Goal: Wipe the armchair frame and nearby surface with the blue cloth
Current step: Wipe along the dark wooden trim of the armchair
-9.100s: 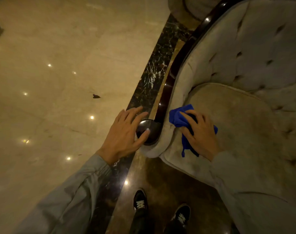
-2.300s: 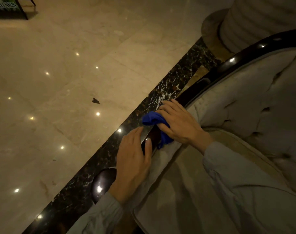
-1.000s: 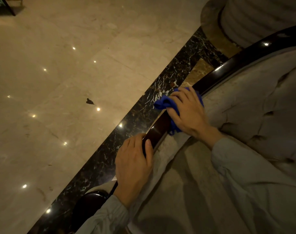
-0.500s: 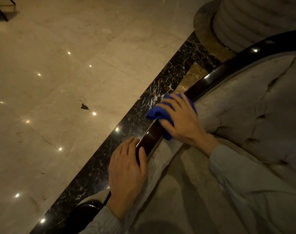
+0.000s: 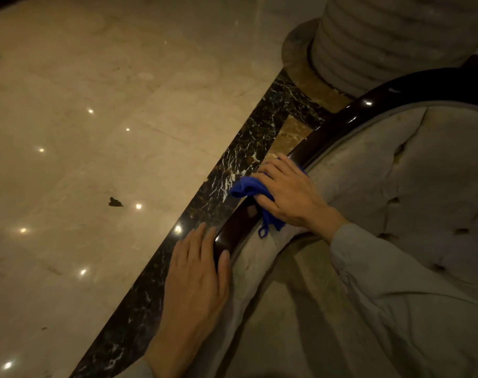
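Note:
The armchair has a glossy dark wooden frame (image 5: 349,115) that curves from the lower middle up to the right, around beige tufted upholstery (image 5: 412,181). My right hand (image 5: 289,195) presses the bunched blue cloth (image 5: 246,188) onto the frame's top rail, and a cloth loop hangs below the hand. My left hand (image 5: 197,282) lies flat over the rail lower down, fingers on the outer side and thumb on the inner edge. The rail under both hands is hidden.
A polished beige marble floor (image 5: 96,132) spreads to the left, with a small dark scrap (image 5: 115,202) on it. A dark veined marble strip (image 5: 227,184) runs beside the chair. A ribbed column base (image 5: 382,36) stands at the top right, close behind the chair.
Over the last second my right hand with the cloth has slid a short way along the rail, staying pressed on it. My left hand has kept its hold lower on the rail.

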